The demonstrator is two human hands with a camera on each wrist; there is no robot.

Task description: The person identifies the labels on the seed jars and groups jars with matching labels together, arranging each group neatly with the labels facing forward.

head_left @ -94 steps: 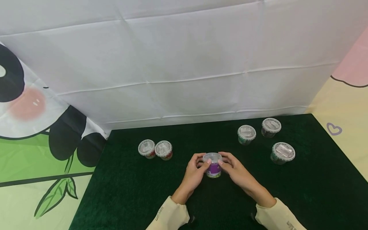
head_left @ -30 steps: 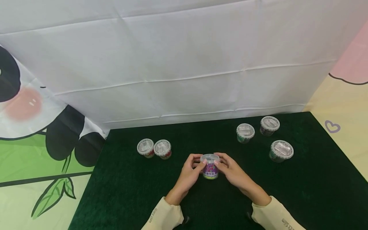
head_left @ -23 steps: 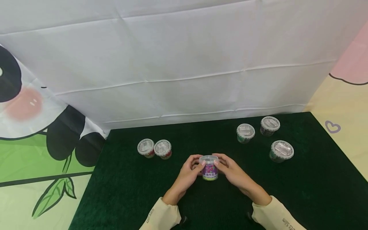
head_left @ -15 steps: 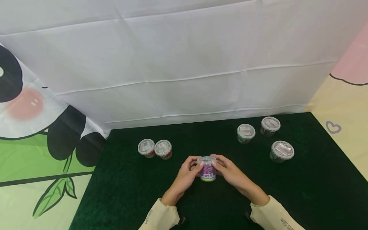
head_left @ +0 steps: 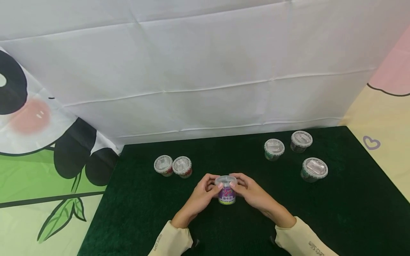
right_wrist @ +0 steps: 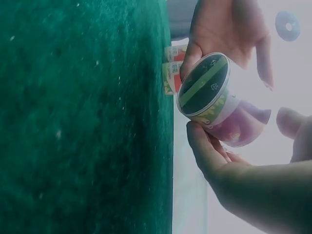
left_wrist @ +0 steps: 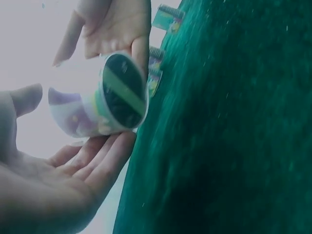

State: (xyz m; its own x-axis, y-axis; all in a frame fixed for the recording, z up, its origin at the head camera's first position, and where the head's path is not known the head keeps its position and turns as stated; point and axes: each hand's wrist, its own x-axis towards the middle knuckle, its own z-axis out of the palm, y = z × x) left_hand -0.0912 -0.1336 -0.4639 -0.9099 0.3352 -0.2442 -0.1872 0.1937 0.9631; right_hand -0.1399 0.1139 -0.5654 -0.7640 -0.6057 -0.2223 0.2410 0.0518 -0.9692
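Note:
Between both hands is a small plastic cup [head_left: 226, 195] with a purple label, flower picture, white lettering and a clear lid. My left hand [head_left: 199, 197] grips its left side, thumb on the near side by the rim and fingers behind. From the right, my right hand [head_left: 256, 196] holds it the same way. Both wrist views show the underside of the cup [left_wrist: 125, 92], dark green with a paler stripe, raised off the cloth. In the right wrist view, fingertips touch the cup [right_wrist: 233, 122] near its base. Glare washes out its upper part in both wrist views.
Two lidded cups with red labels, a left one [head_left: 163, 165] and a right one [head_left: 182, 166], stand side by side. At right stand a green-labelled cup [head_left: 274, 149], a dark cup [head_left: 301, 141] and a larger cup [head_left: 314, 170]. Green cloth [head_left: 137, 213] covers the table before a white backdrop [head_left: 205, 71].
Both hands have shifted left and slightly nearer with the cup. It has turned: a mostly plain purple side faced me earlier, now the flower picture and lettering do. The other cups have not moved.

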